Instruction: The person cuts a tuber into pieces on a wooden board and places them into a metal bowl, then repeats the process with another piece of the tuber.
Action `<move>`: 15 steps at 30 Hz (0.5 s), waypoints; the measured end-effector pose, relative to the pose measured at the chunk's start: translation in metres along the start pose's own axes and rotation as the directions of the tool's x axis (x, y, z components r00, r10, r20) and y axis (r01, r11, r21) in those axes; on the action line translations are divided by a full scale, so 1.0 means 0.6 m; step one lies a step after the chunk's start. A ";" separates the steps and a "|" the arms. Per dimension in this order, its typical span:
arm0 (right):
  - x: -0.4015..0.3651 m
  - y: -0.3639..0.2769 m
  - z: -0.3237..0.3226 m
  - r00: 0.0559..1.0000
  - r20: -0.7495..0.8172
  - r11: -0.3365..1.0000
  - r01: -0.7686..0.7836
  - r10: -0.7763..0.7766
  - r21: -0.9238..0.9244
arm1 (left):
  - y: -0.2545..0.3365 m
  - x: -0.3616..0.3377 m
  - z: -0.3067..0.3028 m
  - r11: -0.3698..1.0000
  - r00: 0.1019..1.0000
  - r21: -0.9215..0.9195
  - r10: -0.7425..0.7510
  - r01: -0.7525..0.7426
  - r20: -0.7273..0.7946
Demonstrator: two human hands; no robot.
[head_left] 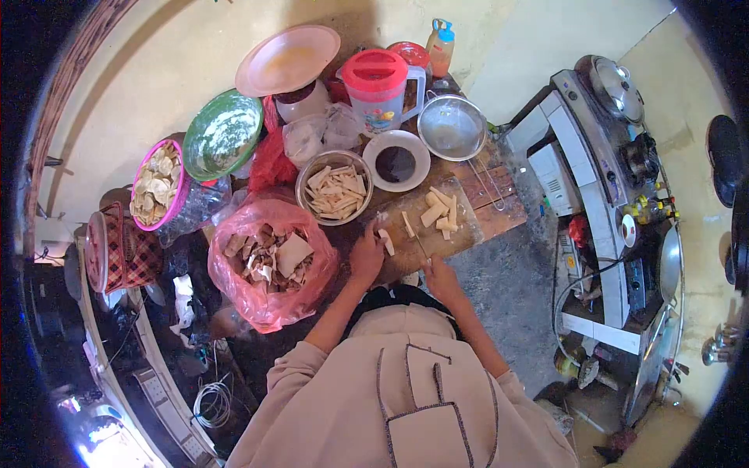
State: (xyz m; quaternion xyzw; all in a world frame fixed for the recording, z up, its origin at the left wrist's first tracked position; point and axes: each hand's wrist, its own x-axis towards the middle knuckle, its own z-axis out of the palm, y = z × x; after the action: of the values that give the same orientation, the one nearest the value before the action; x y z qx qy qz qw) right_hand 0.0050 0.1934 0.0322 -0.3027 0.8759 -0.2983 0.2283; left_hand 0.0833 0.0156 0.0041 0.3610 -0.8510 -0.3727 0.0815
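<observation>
My right hand [441,279] is closed round the handle of a knife [422,247], its thin blade pointing away from me over a worn cutting board [406,264]. At the board's left edge my left hand [368,251] grips a pale piece of cassava [386,242]. A cut cassava stick [408,224] lies beside the blade tip. Farther right on the board is a small pile of cassava chunks [441,209]. Just beyond my left hand stands a steel bowl [303,204] of cut sticks. To its left, a pink plastic bag [269,312] holds brown and white peelings.
Behind the board are a white bowl [376,178] with dark liquid, a sieve [452,129] and a red-lidded jug [378,93]. A green basin [222,136] and a pink-rimmed basket [178,204] of pale slices are at left. A stove [597,129] stands right.
</observation>
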 end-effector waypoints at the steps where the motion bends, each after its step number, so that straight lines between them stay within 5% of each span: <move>1: -0.002 -0.003 0.005 1.000 0.007 0.998 -0.015 0.015 -0.053 | 0.000 -0.003 -0.003 0.996 1.000 -0.088 -0.018 0.019 0.016; 5: -0.012 -0.019 0.021 0.998 0.049 0.984 -0.036 0.045 -0.173 | 0.001 -0.016 -0.005 0.979 0.999 -0.197 -0.046 0.050 0.022; 8: -0.012 -0.034 0.035 0.998 0.046 0.985 -0.030 0.039 -0.169 | 0.016 -0.025 -0.012 0.990 0.997 -0.117 -0.074 0.073 -0.006; 15: -0.003 -0.052 0.055 0.995 -0.021 0.994 0.101 -0.101 0.029 | 0.025 -0.023 -0.019 0.988 0.993 -0.101 -0.120 0.120 0.006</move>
State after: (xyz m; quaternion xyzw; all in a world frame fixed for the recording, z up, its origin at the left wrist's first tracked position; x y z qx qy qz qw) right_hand 0.0378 0.1620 0.0297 -0.3404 0.8572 -0.3253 0.2088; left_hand 0.0894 0.0252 0.0241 0.4069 -0.8078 -0.4194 0.0774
